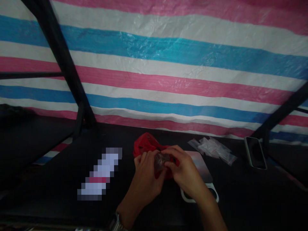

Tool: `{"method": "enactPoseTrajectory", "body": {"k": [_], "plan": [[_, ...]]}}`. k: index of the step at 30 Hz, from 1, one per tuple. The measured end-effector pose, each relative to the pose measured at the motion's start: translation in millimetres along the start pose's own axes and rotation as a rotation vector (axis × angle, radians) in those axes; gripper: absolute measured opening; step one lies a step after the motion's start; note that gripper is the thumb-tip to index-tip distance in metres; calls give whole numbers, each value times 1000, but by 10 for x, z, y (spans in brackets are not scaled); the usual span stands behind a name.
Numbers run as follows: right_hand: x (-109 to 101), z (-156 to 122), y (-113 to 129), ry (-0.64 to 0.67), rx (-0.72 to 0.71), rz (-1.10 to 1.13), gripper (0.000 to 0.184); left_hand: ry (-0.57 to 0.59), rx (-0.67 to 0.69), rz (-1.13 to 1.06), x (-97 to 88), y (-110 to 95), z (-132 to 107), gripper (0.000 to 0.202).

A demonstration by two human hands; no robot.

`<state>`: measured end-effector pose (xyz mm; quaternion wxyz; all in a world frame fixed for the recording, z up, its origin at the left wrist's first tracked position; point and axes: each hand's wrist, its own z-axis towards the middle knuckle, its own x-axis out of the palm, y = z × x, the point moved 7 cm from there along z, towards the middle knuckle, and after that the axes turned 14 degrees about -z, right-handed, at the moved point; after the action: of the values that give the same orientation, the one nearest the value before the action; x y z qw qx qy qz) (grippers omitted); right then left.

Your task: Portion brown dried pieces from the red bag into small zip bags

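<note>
wristwatch: on the left wrist, at the near edge of the view.
left hand: fingers curled shut about the red piece, thumb side against the clear wrap.
right hand: thumb and forefinger pinched tight on the clear wrap, other fingers bent over it.
clear wrap: small, crumpled, between both hands, in front of the red piece; contents cannot be told.
red piece: near the table's middle, partly hidden by the hands.
grey board: flat, white handle loop, under the right forearm.
clear bags: loose heap, far right of the hands.
phone: face up, further right.
black table: dark, under everything.
striped tarp: pink, white, blue; far side.
</note>
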<state>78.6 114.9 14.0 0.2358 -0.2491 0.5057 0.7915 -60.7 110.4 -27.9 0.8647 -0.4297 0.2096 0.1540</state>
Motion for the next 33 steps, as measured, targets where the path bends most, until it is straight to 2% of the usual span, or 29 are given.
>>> {"method": "enactPoseTrajectory", "body": {"k": [3, 7, 14, 18, 21, 25, 30, 33], "plan": [[-45, -20, 64, -16, -68, -42, 49, 24, 11, -12, 50, -22, -24, 48], [-60, -36, 174, 32, -126, -87, 52, 35, 18, -8, 80, 59, -38, 50], [-66, -21, 353, 78, -117, -111, 61, -95, -72, -89, 53, 205, -63, 52], [-57, -7, 390, 48, -129, -73, 60, -81, -147, -175, 77, 261, -88, 47], [-103, 17, 393, -38, -135, -66, 52, -93, -178, -237, 36, 278, -102, 44], [-127, 60, 267, -160, -84, -97, 46, -216, -225, -320, -128, 297, -117, 43], [221, 95, -106, 32, 68, -307, 54, -450, -433, -361, -356, 427, -205, 46], [342, 115, -248, 91, 148, -501, 54, -482, -560, -430, -374, 497, -244, 53]]}}
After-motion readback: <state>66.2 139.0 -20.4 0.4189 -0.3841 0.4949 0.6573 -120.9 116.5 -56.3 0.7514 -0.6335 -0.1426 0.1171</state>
